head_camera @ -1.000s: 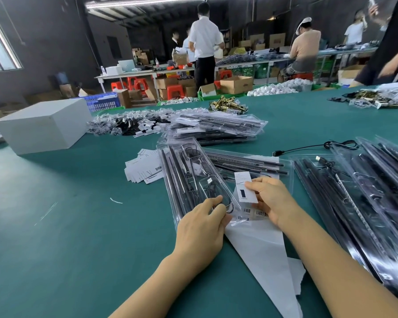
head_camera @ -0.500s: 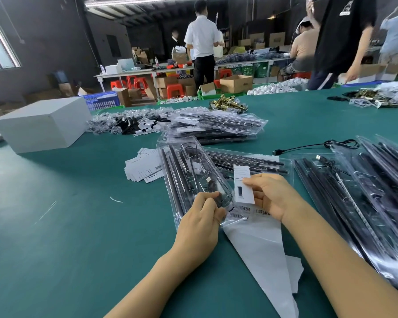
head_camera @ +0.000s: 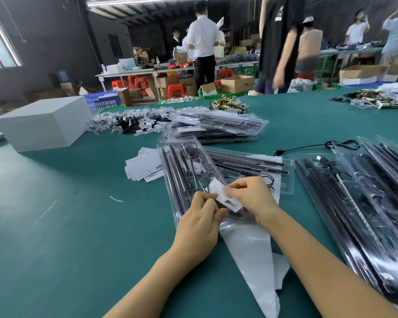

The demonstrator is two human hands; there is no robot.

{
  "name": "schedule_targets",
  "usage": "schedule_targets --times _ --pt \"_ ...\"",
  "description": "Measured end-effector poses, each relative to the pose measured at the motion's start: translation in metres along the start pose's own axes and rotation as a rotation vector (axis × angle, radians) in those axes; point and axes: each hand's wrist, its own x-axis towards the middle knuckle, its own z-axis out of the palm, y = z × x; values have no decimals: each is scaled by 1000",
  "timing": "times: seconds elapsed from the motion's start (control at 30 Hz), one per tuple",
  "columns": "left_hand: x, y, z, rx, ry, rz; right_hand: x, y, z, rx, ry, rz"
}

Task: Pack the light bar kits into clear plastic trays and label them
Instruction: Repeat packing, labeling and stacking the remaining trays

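Head view showed me both hands meeting over the near end of a clear tray (head_camera: 184, 171) packed with black light bars, lying on the green desk (head_camera: 55, 226). My left hand (head_camera: 199, 222) had its thumb and forefinger curled in a narrow grip on the near edge of a small white label (head_camera: 228, 200), and my right hand (head_camera: 251, 198) pinched the same label from the far side, fingers bent down over it. The label sat just above the tray's near end, tilted, apparently touching the plastic. A sheet of white backing paper (head_camera: 246, 253) lay under my wrists and ran toward me.

To do this step well, I judged I should lay one edge down first, square to the tray's rim, then smooth across so no bubble or crease formed. Both forearms came in low from the near edge, wrists close together.

More filled trays lay stacked farther back (head_camera: 218, 127) and to the right (head_camera: 363, 198), with a pile of white cards (head_camera: 145, 166) beside the tray I was working on.
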Motion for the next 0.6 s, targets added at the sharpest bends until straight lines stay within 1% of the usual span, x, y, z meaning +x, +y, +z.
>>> schedule_targets --times 0.1,0.33,0.4,0.47,0.6 --pt "0 0 0 0 -1 11 -1 1 1 154 -4 124" --pt "-1 0 -1 27 5 27 5 -2 -4 379 51 331" --pt "-1 0 -1 23 13 24 4 -1 -3 463 58 344" --pt "-1 1 -1 11 13 18 4 0 1 488 81 331" --pt "0 1 -2 2 2 19 8 6 13 401 136 224"
